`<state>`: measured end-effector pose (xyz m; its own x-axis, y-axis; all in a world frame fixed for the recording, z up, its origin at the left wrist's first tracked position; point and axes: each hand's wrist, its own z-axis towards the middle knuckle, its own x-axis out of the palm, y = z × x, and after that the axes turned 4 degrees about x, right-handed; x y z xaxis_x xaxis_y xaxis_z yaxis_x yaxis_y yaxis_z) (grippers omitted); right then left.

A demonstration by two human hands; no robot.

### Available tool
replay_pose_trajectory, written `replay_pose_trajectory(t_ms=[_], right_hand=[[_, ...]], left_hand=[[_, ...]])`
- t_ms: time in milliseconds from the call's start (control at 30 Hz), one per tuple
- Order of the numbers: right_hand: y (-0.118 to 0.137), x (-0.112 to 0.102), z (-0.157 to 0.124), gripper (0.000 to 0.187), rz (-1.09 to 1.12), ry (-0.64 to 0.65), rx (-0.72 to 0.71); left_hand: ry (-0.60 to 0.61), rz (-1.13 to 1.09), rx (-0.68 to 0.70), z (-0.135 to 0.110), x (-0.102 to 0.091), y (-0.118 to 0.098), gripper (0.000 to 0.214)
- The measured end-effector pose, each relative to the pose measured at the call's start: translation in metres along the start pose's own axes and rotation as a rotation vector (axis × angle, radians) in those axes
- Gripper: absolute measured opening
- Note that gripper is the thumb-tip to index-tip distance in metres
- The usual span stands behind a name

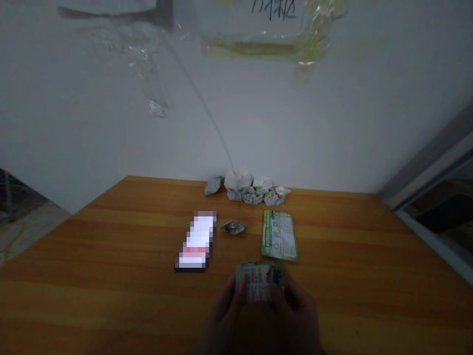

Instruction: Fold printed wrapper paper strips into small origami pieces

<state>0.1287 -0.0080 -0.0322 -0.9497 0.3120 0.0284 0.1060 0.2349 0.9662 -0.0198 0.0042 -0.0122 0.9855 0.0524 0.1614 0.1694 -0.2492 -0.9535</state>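
Our left hand [225,303] and right hand [298,308] pinched the green-edged printed sheet [258,283] by its sides, the best hold for something we judged light, thin and easily creased.

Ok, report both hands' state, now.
Left hand: closed, gripping the left side of the green-edged printed sheet.
Right hand: closed, gripping the same sheet's right side.

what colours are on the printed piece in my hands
The printed piece shows green edges and a pale panel with reddish print, in the head view.
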Motion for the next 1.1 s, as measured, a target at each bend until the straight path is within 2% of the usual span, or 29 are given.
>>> replay_pose_trajectory(t_ms=[333, 500, 600, 700, 800, 833, 867, 933, 1000, 1033, 1100], right_hand=[[0.002, 0.002, 0.0, 0.032, 0.005, -0.043, 0.005], [0.002, 0.004, -0.002, 0.031, 0.01, -0.034, 0.005], [-0.001, 0.006, -0.003, 0.032, 0.013, -0.025, 0.007], [0.0, 0.004, 0.001, 0.03, 0.034, -0.002, -0.054], [0.01, -0.006, 0.009, 0.036, -0.033, -0.024, -0.186], [0.014, -0.01, 0.012, 0.039, -0.103, -0.007, -0.215], [0.018, -0.015, 0.014, 0.038, -0.195, 0.062, -0.225], [0.025, -0.022, 0.016, 0.023, -0.378, 0.31, -0.212], [0.029, -0.026, 0.016, 0.026, -0.479, 0.504, -0.198], [0.029, -0.026, 0.015, 0.03, -0.498, 0.546, -0.203], [0.028, -0.024, 0.012, 0.035, -0.498, 0.539, -0.232]], left_hand=[[-0.079, -0.004, -0.027, 0.0, 0.003, -0.001, 0.049], [-0.03, 0.012, -0.049, 0.002, 0.003, -0.003, 0.054], [-0.083, 0.07, -0.067, 0.003, 0.003, -0.002, 0.058], [-0.103, 0.111, -0.047, 0.005, 0.001, -0.002, 0.058], [0.006, 0.204, 0.019, 0.007, -0.004, -0.008, 0.046], [0.069, 0.25, 0.044, 0.007, -0.006, -0.011, 0.041], [0.142, 0.294, 0.067, 0.006, -0.008, -0.015, 0.037], [0.31, 0.358, 0.096, 0.003, -0.011, -0.022, 0.029], [0.431, 0.391, 0.108, 0.001, -0.012, -0.026, 0.026], [0.453, 0.393, 0.105, 0.001, -0.011, -0.026, 0.025], [0.416, 0.356, 0.085, 0.004, -0.009, -0.021, 0.024]])
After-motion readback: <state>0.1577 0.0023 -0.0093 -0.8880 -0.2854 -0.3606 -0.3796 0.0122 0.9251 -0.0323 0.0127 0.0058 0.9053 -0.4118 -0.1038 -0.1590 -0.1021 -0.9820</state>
